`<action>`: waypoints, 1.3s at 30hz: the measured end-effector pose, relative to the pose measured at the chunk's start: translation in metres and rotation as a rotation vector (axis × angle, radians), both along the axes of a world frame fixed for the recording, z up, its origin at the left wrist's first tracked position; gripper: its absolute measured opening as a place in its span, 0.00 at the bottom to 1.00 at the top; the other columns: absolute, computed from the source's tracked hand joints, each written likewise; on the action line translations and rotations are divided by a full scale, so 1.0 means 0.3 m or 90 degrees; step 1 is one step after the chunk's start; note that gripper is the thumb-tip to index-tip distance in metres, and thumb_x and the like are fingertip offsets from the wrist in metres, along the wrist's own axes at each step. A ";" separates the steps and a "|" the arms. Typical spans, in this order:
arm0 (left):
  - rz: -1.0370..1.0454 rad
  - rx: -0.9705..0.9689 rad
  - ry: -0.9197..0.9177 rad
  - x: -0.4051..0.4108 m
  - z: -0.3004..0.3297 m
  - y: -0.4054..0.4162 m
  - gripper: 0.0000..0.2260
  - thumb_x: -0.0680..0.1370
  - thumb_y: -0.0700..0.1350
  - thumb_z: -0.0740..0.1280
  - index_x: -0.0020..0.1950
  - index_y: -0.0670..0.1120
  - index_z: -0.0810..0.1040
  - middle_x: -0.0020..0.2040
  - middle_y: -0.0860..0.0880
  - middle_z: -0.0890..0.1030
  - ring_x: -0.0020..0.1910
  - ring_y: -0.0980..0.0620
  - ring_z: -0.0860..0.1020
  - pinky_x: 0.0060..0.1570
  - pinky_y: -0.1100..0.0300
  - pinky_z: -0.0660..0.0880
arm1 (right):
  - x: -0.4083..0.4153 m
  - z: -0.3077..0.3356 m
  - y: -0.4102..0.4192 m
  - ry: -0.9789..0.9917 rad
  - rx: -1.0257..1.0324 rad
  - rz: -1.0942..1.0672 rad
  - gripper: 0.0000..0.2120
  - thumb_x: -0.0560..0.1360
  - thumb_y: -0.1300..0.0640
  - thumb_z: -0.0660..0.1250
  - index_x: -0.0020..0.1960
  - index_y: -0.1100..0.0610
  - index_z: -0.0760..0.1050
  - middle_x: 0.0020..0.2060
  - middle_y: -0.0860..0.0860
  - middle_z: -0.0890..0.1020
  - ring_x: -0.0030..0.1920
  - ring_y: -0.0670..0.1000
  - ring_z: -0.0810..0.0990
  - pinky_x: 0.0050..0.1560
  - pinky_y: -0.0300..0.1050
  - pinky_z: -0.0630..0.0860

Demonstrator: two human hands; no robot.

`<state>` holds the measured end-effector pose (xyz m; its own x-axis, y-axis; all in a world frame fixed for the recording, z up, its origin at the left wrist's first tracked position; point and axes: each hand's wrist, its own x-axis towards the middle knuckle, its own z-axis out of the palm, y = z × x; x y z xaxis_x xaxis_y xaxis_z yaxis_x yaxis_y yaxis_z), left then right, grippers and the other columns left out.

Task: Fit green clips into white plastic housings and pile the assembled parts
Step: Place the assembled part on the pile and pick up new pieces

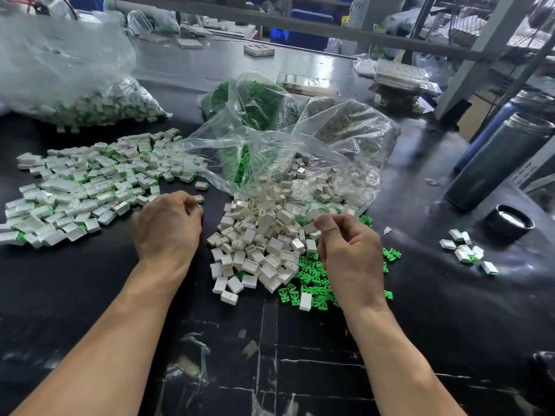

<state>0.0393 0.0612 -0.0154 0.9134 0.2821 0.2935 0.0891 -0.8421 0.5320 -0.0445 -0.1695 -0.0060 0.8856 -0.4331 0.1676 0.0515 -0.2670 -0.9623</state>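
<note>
- Head view, left side: left hand [168,226] curled knuckles-up at the 3 o'clock edge of the assembled pile [87,181], fingertips pinching what looks like a finished piece, a speck of green showing at the fingertips; probably about to be dropped on the pile.
- Centre: loose white housings [258,238] heaped at 12 o'clock of the wrists, spilling out of a clear bag [270,145].
- Right side: right hand [351,250] hovering over the green clips [312,283], thumb and forefinger pinched together at the heap's edge; too small to tell whether anything sits between them.
- Handling, as a judgement: tiny, light, hard moulded plastic, smooth and easily flicked away. Housings best pinched across the two flat side walls, open end outward. Clips thin with prongs, likely springy; better taken by the stem end, prongs leading.
- Far 3 o'clock: a few stray assembled pieces [465,250] beside a black lid [510,223] and dark flasks [498,160].
</note>
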 end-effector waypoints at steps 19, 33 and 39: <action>-0.182 -0.131 0.092 -0.051 0.035 -0.089 0.07 0.82 0.45 0.69 0.57 0.54 0.83 0.44 0.61 0.79 0.38 0.67 0.76 0.33 0.72 0.67 | 0.010 0.043 -0.152 0.276 -0.329 -0.020 0.02 0.79 0.49 0.72 0.49 0.44 0.83 0.42 0.38 0.79 0.44 0.44 0.79 0.51 0.45 0.74; -0.187 -0.149 0.085 -0.060 0.033 -0.098 0.09 0.78 0.42 0.74 0.57 0.52 0.83 0.46 0.57 0.81 0.39 0.63 0.78 0.29 0.74 0.69 | 0.006 0.046 -0.103 0.299 -0.410 0.014 0.04 0.77 0.45 0.74 0.51 0.43 0.84 0.53 0.46 0.79 0.56 0.50 0.79 0.60 0.50 0.78; -0.174 -0.180 0.071 -0.056 0.028 -0.098 0.10 0.78 0.42 0.74 0.57 0.52 0.83 0.49 0.55 0.82 0.42 0.63 0.78 0.36 0.70 0.70 | 0.001 0.045 -0.090 0.180 -0.374 -0.048 0.07 0.80 0.47 0.71 0.54 0.47 0.85 0.52 0.46 0.83 0.52 0.48 0.79 0.54 0.46 0.75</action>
